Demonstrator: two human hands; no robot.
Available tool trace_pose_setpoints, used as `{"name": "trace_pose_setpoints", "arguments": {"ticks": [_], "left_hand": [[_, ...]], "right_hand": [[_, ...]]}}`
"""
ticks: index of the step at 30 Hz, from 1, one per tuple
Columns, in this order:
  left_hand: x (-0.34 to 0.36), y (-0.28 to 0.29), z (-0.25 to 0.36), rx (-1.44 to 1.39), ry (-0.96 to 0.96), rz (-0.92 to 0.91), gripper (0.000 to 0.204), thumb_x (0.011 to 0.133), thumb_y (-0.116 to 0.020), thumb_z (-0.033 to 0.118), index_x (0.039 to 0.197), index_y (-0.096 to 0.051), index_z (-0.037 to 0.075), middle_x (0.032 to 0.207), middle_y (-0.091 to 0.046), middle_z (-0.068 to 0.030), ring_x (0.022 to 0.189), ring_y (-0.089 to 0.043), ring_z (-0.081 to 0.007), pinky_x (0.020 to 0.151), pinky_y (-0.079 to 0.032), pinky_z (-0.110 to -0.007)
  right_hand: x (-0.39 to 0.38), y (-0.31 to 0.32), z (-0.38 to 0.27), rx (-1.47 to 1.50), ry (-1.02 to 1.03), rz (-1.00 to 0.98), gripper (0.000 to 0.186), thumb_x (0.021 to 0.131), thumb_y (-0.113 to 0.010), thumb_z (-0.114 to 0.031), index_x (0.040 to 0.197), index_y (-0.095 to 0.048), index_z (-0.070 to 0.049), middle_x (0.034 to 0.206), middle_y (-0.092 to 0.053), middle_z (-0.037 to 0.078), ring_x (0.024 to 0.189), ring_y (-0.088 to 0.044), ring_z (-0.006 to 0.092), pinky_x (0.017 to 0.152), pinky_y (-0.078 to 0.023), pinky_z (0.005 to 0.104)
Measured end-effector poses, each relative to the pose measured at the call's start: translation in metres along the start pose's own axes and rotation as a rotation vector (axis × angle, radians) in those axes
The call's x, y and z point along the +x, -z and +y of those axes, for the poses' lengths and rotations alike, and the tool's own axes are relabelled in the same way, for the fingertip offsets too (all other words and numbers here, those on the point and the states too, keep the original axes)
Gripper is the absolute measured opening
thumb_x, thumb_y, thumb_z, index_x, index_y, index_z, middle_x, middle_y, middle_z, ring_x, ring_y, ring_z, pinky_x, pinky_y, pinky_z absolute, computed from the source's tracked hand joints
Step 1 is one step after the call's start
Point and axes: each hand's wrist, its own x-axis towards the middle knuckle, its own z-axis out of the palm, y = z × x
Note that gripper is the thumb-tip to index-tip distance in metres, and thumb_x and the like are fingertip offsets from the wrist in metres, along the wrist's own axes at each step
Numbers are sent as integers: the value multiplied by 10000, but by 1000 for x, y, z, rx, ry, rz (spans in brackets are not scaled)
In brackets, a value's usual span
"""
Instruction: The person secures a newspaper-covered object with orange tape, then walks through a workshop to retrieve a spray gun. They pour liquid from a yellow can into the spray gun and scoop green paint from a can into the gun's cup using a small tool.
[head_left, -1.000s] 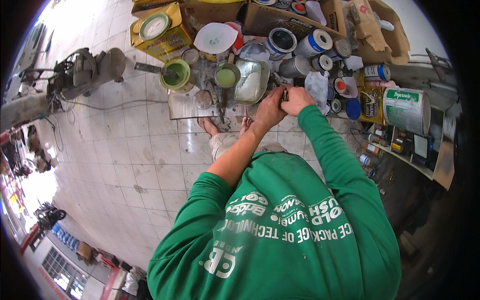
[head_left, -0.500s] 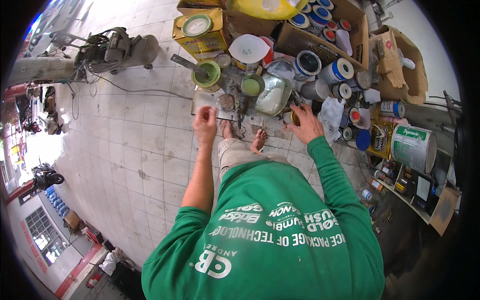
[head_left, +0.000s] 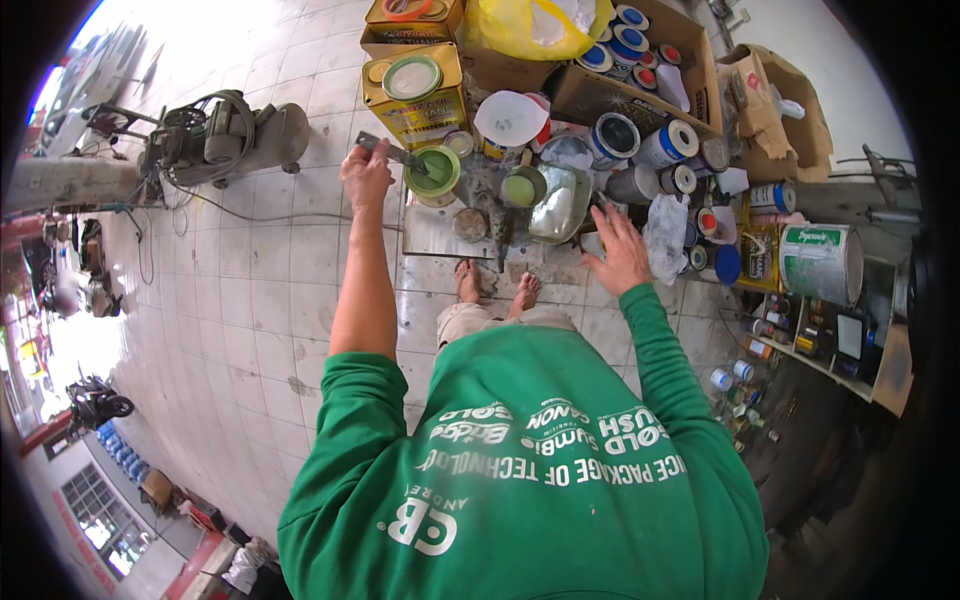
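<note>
My left hand (head_left: 367, 180) is closed at the upper end of a flat grey stirring stick (head_left: 396, 152). The stick leans out of an open can of green paint (head_left: 434, 172), its lower end down in the can. On the right, my right hand (head_left: 622, 250) has its fingers stretched out and spread. Beside its thumb and fingers stands a small can (head_left: 592, 243), partly hidden by the hand. Between the hands are a cup of light green paint (head_left: 521, 187), a clear tray (head_left: 562, 205) with a pale coating and a round lid (head_left: 470, 225).
Behind stand a yellow thinner tin (head_left: 415, 110) and a white bowl (head_left: 511, 120). A cardboard box (head_left: 585, 95) holds several paint cans. Crumpled plastic (head_left: 664, 237) and a large white-green pail (head_left: 820, 265) lie to the right. A hose (head_left: 270, 217) crosses the tiled floor to the left.
My left hand has moved forward and left onto the stirring stick. My right hand has shifted slightly right, its fingers flatter and the small can more covered.
</note>
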Motion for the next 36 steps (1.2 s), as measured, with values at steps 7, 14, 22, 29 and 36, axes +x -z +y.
{"name": "trace_pose_setpoints", "arguments": {"ticks": [7,14,22,29,36], "left_hand": [[-24,57,-3,-300,121,4,200,932,-694,156,857,-629,-18,683,-621,-70,482,-571,-123,419,-521,-293],[-44,104,-1,-484,39,104,176,964,-653,128,1040,-647,-31,915,-706,-144,595,-645,-162,507,-584,-304],[-50,132,9,-722,81,15,167,1011,-610,149,1068,-633,-7,1004,-717,-172,741,-710,-228,674,-632,-340],[-57,84,-27,-826,119,-232,115,1015,-600,114,976,-611,6,1073,-681,-146,954,-670,-208,882,-607,-403],[-80,98,-41,-656,136,-281,89,1018,-587,91,1013,-584,3,1234,-645,-172,1094,-654,-231,945,-593,-408]], "right_hand": [[14,-35,-124,409,341,-134,871,818,-748,-252,1529,-324,16,1591,-326,220,1480,-315,366,1222,-281,414],[89,-70,-195,115,388,-252,1017,828,-767,-347,1574,-181,21,1664,-120,216,1540,-142,372,1236,-231,473],[107,-82,-201,57,337,-364,1068,826,-785,-372,1584,-138,12,1675,-60,198,1551,-76,366,1233,-222,507],[107,-79,-209,36,268,-459,1036,826,-780,-335,1587,-160,-4,1683,13,181,1542,-133,372,1205,-276,535],[105,-84,-213,-54,231,-466,1031,806,-780,-307,1584,-177,-3,1688,22,164,1524,-208,374,1173,-318,556]]}}
